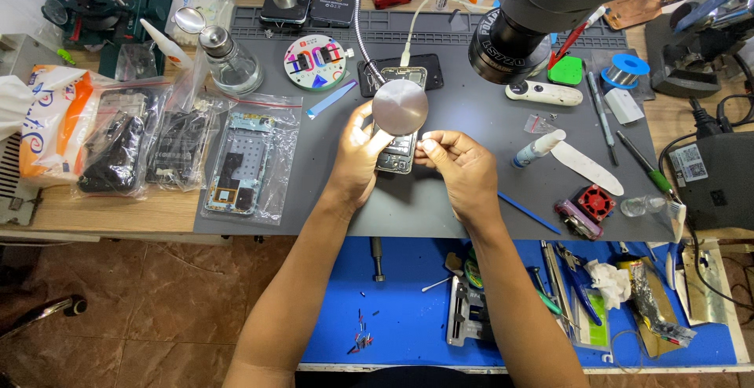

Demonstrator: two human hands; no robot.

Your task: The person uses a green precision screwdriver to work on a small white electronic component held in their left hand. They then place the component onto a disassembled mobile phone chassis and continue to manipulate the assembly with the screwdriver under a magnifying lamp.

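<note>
- The left hand (pixel 357 156) rests on the grey work mat (pixel 440 199), its fingers curled around the left edge of an opened phone (pixel 395 152) that lies flat at the mat's centre
- The right hand (pixel 463 164) sits just right of the phone, thumb and forefinger pinched together at the phone's right edge; whether a small part sits between the fingertips cannot be told
- A round lamp head (pixel 400 107) on a flexible silver neck hangs directly over the phone's top end, hiding part of it
- A second dark phone (pixel 400 72) lies further back on the mat with a white cable plugged in
- A microscope lens (pixel 508 46) looms above the mat to the right of the lamp
- Left of the hands, clear plastic bags (pixel 251 164) holding phone parts lie side by side across the mat's edge and the wooden table
- A glass dispenser bottle (pixel 232 62) stands near the mat's back left corner, beside a round colourful disc (pixel 316 62)
- To the right lie a white squeeze bottle (pixel 538 148), a white pry tool (pixel 587 168), a blue stick (pixel 528 212) and a spool of solder wire (pixel 626 71)
- An open blue drawer (pixel 408 317) below the table holds tweezers, screws and scraps
</note>
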